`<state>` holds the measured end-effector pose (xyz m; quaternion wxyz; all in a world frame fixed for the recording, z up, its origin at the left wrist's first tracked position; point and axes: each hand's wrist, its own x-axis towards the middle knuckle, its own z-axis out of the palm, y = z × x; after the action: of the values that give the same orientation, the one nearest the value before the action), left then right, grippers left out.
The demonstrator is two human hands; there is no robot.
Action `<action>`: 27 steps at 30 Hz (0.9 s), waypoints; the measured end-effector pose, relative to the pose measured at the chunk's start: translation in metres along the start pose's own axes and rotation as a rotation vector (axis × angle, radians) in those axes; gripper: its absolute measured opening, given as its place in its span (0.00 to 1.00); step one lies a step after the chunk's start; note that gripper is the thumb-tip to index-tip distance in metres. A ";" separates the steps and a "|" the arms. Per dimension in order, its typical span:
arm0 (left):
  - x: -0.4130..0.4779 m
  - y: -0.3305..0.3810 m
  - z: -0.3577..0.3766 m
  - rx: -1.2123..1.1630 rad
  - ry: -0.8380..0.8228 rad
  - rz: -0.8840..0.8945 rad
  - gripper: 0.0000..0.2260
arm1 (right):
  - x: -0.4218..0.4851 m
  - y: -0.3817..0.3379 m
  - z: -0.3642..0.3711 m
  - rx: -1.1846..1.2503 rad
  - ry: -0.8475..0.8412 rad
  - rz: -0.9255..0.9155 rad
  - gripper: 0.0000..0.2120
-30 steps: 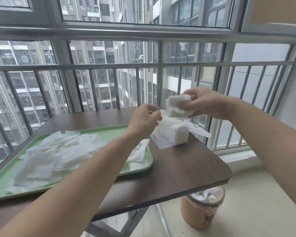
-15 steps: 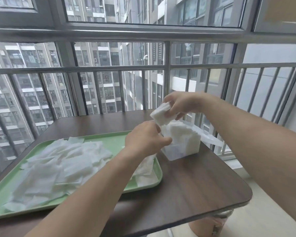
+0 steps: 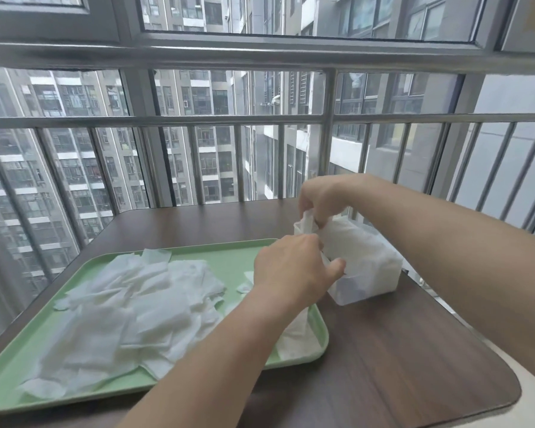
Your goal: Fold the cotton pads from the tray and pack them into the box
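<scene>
A translucent white box (image 3: 369,274) packed with folded cotton pads stands on the table just right of the green tray (image 3: 229,253). My right hand (image 3: 323,200) reaches over the box's far left corner. It pinches a folded cotton pad (image 3: 307,223) that stands upright, partly inside the box. My left hand (image 3: 292,268) grips the box's near left edge, thumb against the front wall. A loose pile of unfolded cotton pads (image 3: 130,304) covers the tray's left and middle. My left forearm hides part of the tray.
The dark wooden table (image 3: 399,350) has a rounded corner at the near right. A metal railing (image 3: 260,118) and window run along its far side. A few loose pads (image 3: 297,338) lie at the tray's right end.
My right hand has come down and carried the folded pad from above the box into its far left corner. My left hand has stayed at the box's near edge.
</scene>
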<state>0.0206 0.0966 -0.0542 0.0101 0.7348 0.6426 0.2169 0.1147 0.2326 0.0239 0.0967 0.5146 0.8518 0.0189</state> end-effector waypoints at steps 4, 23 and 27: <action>0.001 0.000 0.001 -0.005 0.008 0.012 0.19 | 0.005 -0.006 0.006 -0.044 0.098 -0.053 0.12; 0.000 -0.003 -0.005 -0.143 -0.050 -0.005 0.19 | -0.019 0.003 0.007 0.146 0.180 -0.009 0.14; 0.002 -0.010 -0.008 -0.308 -0.076 -0.012 0.15 | -0.039 0.001 -0.003 0.294 0.303 -0.015 0.12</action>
<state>0.0089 0.0984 -0.0492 0.1482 0.7283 0.6053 0.2850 0.1326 0.1985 0.0323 -0.1088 0.5081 0.8539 -0.0292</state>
